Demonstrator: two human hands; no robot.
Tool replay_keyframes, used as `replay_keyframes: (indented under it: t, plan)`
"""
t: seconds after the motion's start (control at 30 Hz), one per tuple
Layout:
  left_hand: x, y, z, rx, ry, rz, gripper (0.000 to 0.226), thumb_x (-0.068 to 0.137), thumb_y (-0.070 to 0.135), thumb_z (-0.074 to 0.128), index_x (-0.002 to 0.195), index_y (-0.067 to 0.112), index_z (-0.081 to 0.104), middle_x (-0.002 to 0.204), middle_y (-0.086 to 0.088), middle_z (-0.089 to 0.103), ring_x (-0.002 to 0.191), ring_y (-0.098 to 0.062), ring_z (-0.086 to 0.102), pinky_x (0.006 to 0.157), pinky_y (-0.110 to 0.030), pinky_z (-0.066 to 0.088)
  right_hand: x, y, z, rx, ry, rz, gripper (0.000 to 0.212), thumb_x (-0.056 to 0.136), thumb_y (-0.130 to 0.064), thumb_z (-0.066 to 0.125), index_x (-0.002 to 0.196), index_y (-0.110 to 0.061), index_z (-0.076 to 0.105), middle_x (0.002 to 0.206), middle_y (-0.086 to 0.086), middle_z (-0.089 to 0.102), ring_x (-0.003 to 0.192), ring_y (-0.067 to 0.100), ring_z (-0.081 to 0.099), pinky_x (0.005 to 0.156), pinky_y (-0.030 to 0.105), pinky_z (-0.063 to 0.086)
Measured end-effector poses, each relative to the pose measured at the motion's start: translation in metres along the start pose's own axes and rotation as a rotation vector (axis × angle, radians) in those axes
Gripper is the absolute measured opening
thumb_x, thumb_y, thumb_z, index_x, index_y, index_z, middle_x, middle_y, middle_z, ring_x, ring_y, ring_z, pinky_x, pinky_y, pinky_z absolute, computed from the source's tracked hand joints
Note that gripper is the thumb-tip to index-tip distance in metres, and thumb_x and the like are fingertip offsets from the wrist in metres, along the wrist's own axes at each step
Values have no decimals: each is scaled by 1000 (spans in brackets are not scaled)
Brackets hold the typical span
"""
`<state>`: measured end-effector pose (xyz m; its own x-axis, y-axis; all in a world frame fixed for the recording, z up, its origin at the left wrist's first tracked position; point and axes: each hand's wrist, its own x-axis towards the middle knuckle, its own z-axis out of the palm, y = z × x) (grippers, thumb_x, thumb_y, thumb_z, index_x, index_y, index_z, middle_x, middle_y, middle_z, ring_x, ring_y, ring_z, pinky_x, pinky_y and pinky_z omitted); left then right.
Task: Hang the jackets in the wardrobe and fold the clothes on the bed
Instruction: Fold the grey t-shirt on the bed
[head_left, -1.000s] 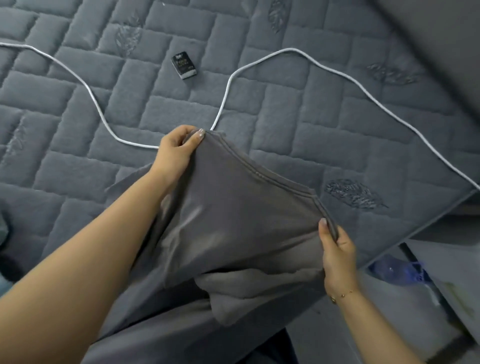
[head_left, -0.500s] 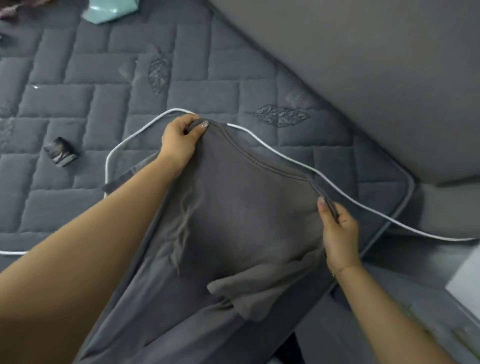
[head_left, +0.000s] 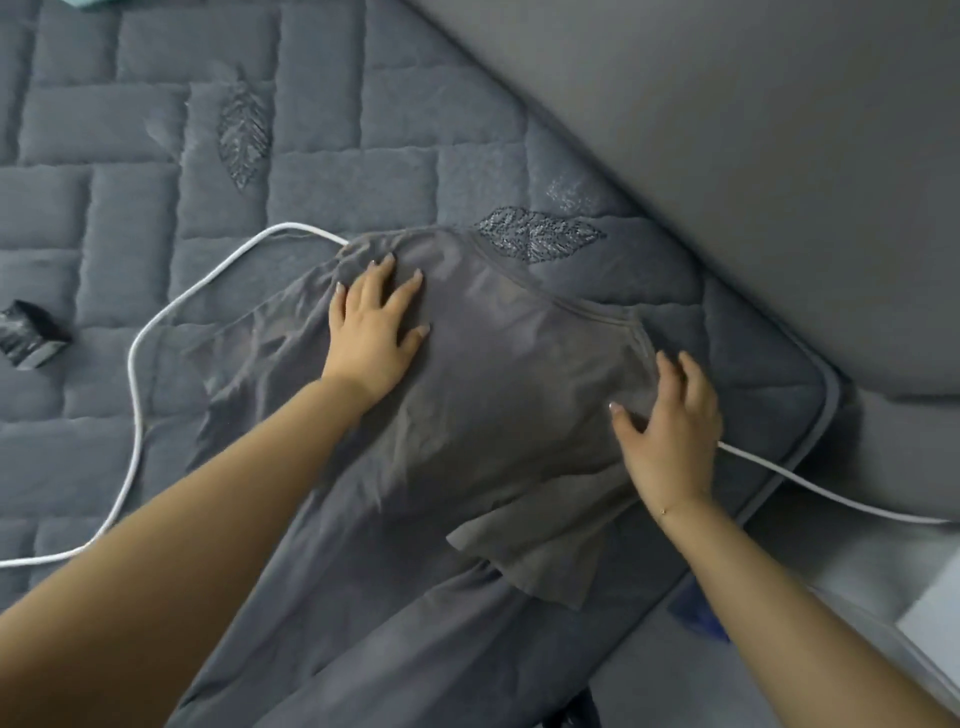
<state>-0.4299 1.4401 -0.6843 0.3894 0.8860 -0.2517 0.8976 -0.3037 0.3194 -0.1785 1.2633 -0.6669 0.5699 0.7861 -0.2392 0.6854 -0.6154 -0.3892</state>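
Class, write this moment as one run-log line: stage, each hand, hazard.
stage: grey shirt spread on bed | left hand: flat, open | right hand: open at shoulder | hazard: white cable under shirt

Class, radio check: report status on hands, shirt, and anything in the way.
Left hand flat on grey shirt, open. Right hand open at its shoulder. Shirt spread on bed, unfolded. White cable runs under shirt.

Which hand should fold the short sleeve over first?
Probably the right hand. It rests on the grey T-shirt just above the loose sleeve, while the left hand presses flat on the far shoulder.
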Motion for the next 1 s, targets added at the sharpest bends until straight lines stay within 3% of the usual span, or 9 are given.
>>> replay_keyframes:
  t: [0.13, 0.27, 0.47, 0.53, 0.6, 0.67, 0.73, 0.87, 1.0]
  plan:
    - [-98, -34, 15, 11, -107, -15, 57, 99, 34, 51, 152, 28, 32, 164, -7, 6, 151, -26, 2, 120, -44, -3, -68, -31, 15, -35, -114, -238, 55, 87, -17, 69, 138, -7, 51, 154, 15, 34, 142, 35, 30, 116, 49, 25]
    - [-198, -76, 18, -24, -159, -65, 51, 101, 30, 48, 151, 25, 36, 163, -7, 10, 150, -26, 13, 121, -40, 5, -154, -73, 47, 57, -228, -435, 36, 81, -6, 73, 117, -7, 67, 132, 12, 57, 124, 34, 52, 105, 49, 42]
    - [-326, -145, 19, -85, -122, -173, 48, 100, 35, 49, 147, 28, 42, 160, -1, 26, 146, -21, 25, 119, -41, 16, -295, -123, 104, 26, -412, -565, 26, 77, -6, 74, 102, -12, 72, 108, 4, 66, 101, 27, 63, 89, 40, 51]
    - [-362, -172, 17, -137, -20, -260, 49, 97, 34, 56, 144, 24, 46, 154, -3, 37, 140, -26, 35, 114, -43, 24, -339, -132, 125, -6, -487, -574, 28, 85, -12, 67, 113, -13, 69, 116, 4, 62, 108, 25, 59, 93, 40, 50]
    - [-391, -201, 18, -200, 75, -402, 51, 94, 33, 60, 142, 20, 47, 147, -6, 44, 133, -30, 41, 108, -48, 30, -376, -140, 145, -29, -548, -548, 38, 94, -19, 56, 133, -16, 56, 141, 1, 47, 123, 20, 48, 102, 36, 44]
    - [-411, -228, 19, -235, 84, -571, 53, 92, 37, 62, 139, 17, 49, 139, -10, 46, 126, -34, 42, 102, -50, 32, -402, -150, 162, -44, -554, -513, 50, 98, -21, 48, 147, -22, 38, 156, -5, 25, 133, 15, 35, 103, 31, 43]
    - [-422, -249, 21, -237, 52, -662, 50, 91, 42, 63, 130, 14, 53, 129, -14, 49, 120, -36, 43, 98, -50, 33, -413, -161, 178, -135, -545, -506, 55, 99, -23, 48, 151, -25, 29, 157, -7, 19, 132, 15, 34, 97, 29, 47]
    - [-424, -271, 22, -230, -36, -577, 32, 97, 36, 55, 103, 5, 57, 112, -19, 55, 110, -38, 49, 87, -47, 37, -415, -179, 196, -237, -523, -447, 24, 99, -28, 51, 121, -19, 51, 125, 0, 46, 103, 20, 54, 70, 31, 45]
    - [-408, -310, -17, -368, 131, -570, 26, 99, 32, 53, 92, 8, 45, 97, -27, 63, 93, -45, 58, 71, -46, 40, -436, -166, 183, -111, -558, -447, 15, 99, -30, 51, 95, -17, 57, 99, -8, 52, 83, 18, 57, 62, 25, 31]
